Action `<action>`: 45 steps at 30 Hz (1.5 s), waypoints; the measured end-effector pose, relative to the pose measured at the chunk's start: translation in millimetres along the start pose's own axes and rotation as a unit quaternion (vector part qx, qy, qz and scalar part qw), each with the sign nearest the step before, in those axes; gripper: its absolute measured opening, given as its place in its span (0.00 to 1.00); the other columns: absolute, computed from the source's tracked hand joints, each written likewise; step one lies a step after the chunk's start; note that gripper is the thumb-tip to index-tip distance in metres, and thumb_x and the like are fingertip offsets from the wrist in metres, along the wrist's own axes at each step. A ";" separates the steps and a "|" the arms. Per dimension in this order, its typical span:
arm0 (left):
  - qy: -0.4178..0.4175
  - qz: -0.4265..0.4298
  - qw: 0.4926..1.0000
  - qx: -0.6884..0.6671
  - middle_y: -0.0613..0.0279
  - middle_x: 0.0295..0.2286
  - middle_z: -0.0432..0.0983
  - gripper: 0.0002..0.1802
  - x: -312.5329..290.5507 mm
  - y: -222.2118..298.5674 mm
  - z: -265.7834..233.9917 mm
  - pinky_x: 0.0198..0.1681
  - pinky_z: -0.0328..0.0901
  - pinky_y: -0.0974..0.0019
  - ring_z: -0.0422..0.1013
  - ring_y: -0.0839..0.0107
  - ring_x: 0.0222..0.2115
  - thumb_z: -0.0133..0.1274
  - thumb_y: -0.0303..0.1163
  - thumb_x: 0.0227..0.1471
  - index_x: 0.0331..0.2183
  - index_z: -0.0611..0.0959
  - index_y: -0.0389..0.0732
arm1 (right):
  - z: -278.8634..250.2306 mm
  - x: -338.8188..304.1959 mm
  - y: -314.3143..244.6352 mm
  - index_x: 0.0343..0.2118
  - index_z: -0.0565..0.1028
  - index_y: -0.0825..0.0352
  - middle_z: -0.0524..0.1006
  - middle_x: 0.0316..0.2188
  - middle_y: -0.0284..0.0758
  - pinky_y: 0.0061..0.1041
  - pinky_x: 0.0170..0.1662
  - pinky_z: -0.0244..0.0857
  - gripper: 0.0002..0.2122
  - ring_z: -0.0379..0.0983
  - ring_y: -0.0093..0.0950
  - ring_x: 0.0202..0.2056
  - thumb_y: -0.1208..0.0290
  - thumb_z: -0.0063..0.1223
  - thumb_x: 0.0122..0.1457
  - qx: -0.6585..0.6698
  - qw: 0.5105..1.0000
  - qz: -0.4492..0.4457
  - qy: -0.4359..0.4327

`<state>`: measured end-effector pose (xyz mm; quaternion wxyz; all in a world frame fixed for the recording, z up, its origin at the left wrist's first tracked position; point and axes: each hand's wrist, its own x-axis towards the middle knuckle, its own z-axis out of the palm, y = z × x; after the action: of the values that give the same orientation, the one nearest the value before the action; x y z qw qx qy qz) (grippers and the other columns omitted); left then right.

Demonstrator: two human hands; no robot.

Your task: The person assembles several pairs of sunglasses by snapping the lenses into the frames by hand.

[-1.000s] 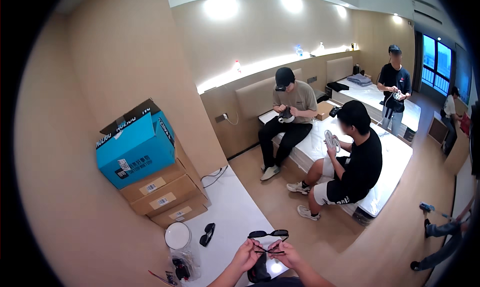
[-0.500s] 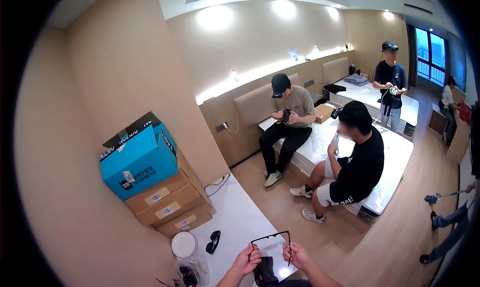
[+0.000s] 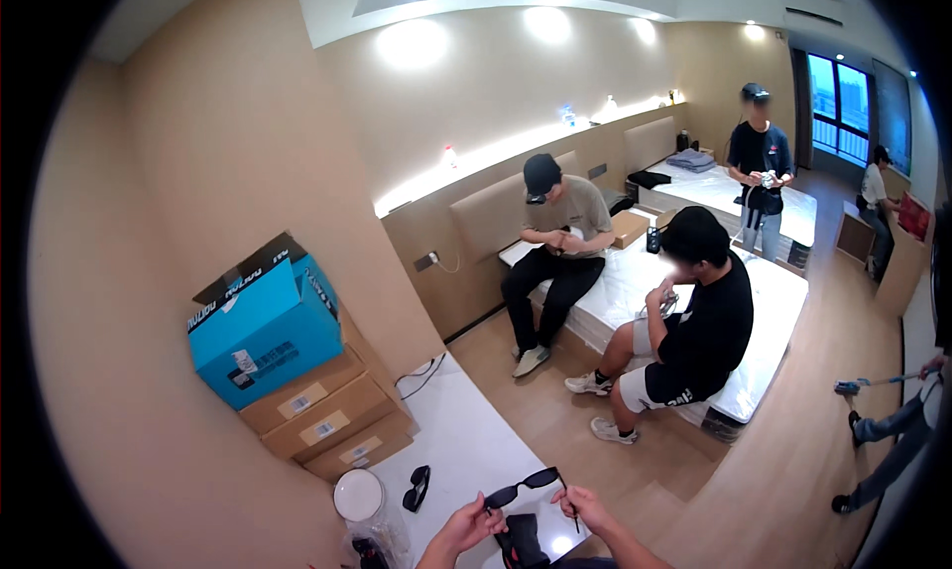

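Observation:
Black sunglasses [image 3: 540, 479] are held up between my two hands over the front part of a white table [image 3: 461, 430]. My left hand [image 3: 470, 521] pinches them at the left side, next to the left lens. The fingers of my right hand [image 3: 587, 510] are closed on the right temple arm, which points down toward me. Both dark lenses show. Below the sunglasses, between my wrists, is a dark pouch-like item [image 3: 528, 542], partly cut off by the lower edge. A second pair of black sunglasses [image 3: 416, 489] rests on the table left of my left hand.
A round white-topped container [image 3: 359, 496] and a clear plastic bag [image 3: 389, 544] stand at the table's left. Stacked cardboard boxes [image 3: 327, 425] carry a blue box [image 3: 266, 336]. Two people sit on a plastic-wrapped mattress [image 3: 769, 346] beyond; others stand farther off.
The sunglasses have tilted, so their lenses now face into view instead of just the thin frame edge. Both hands still hold them. My view has shifted slightly.

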<state>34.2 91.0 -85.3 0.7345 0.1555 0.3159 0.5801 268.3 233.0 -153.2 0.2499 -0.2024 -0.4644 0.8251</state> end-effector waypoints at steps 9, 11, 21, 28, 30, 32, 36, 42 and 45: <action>-0.110 -0.072 0.990 0.047 0.55 0.31 0.74 0.21 -25.3 -1.5 8.6 0.52 0.61 0.48 0.69 0.56 0.41 0.47 0.48 0.60 0.31 0.78 0.39 | 16.7 13.3 33.7 0.35 0.78 0.66 0.72 0.23 0.26 0.20 0.33 0.63 0.15 0.65 0.16 0.27 0.61 0.43 0.67 -0.187 0.964 -0.068 0.179; -0.132 -0.094 0.985 0.061 0.55 0.30 0.74 0.19 -23.1 4.5 14.1 0.53 0.60 0.47 0.69 0.55 0.42 0.48 0.46 0.59 0.30 0.78 0.38 | 17.2 14.1 27.7 0.35 0.78 0.67 0.73 0.25 0.27 0.22 0.35 0.65 0.15 0.67 0.18 0.29 0.62 0.43 0.67 -0.221 0.952 -0.098 0.187; -0.012 -0.034 0.994 0.105 0.65 0.22 0.67 0.14 -36.1 27.6 -3.0 0.40 0.59 0.57 0.63 0.62 0.32 0.55 0.39 0.55 0.22 0.73 0.43 | 26.0 27.9 18.0 0.34 0.71 0.69 0.70 0.26 0.36 0.29 0.41 0.63 0.15 0.65 0.29 0.31 0.61 0.38 0.68 -0.269 0.949 -0.141 0.085; 0.037 0.128 0.983 0.129 0.65 0.22 0.61 0.16 -61.9 48.8 41.3 0.40 0.56 0.63 0.58 0.68 0.29 0.53 0.40 0.57 0.23 0.69 0.44 | 38.0 5.0 63.6 0.43 0.70 0.70 0.77 0.39 0.47 0.40 0.46 0.65 0.11 0.73 0.46 0.42 0.69 0.38 0.65 -0.442 0.893 -0.045 0.072; 0.044 0.163 0.976 0.140 0.64 0.23 0.63 0.16 -63.0 53.5 35.0 0.38 0.58 0.63 0.60 0.68 0.28 0.50 0.39 0.59 0.24 0.71 0.41 | 48.4 3.8 79.3 0.44 0.71 0.68 0.77 0.39 0.46 0.39 0.46 0.66 0.13 0.74 0.45 0.42 0.75 0.44 0.56 -0.440 0.892 -0.105 -0.001; 0.023 0.212 0.957 0.196 0.69 0.20 0.59 0.19 -56.9 60.3 9.1 0.39 0.63 0.59 0.60 0.70 0.26 0.50 0.48 0.58 0.23 0.67 0.46 | 55.5 13.0 66.4 0.34 0.77 0.64 0.79 0.30 0.39 0.38 0.37 0.70 0.10 0.77 0.39 0.33 0.75 0.51 0.45 -0.385 0.923 -0.011 -0.005; 0.073 0.294 0.944 0.133 0.65 0.23 0.65 0.16 -42.3 59.8 36.7 0.39 0.61 0.59 0.63 0.67 0.27 0.49 0.42 0.58 0.23 0.68 0.44 | 8.9 16.8 55.7 0.36 0.78 0.70 0.80 0.28 0.37 0.29 0.33 0.73 0.14 0.78 0.29 0.29 0.83 0.51 0.43 -0.368 0.928 -0.052 0.026; 0.120 0.313 0.932 0.140 0.61 0.25 0.68 0.20 -50.9 55.5 43.8 0.42 0.62 0.59 0.65 0.65 0.30 0.42 0.45 0.63 0.26 0.71 0.40 | 32.7 2.7 31.7 0.40 0.75 0.72 0.78 0.27 0.45 0.39 0.33 0.72 0.18 0.78 0.39 0.30 0.60 0.56 0.56 -0.505 0.856 -0.055 0.090; 0.238 0.302 0.884 0.265 0.61 0.26 0.70 0.20 -58.2 44.3 23.8 0.42 0.63 0.63 0.67 0.69 0.31 0.41 0.43 0.64 0.27 0.72 0.38 | 83.8 -12.4 31.7 0.52 0.68 0.68 0.69 0.46 0.51 0.45 0.41 0.69 0.32 0.69 0.47 0.45 0.47 0.59 0.51 -0.627 0.775 -0.069 -0.038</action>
<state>8.7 51.2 -24.5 0.3582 0.2893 0.5606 0.6883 223.6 155.7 -138.6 0.1062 -0.2502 -0.9010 0.3381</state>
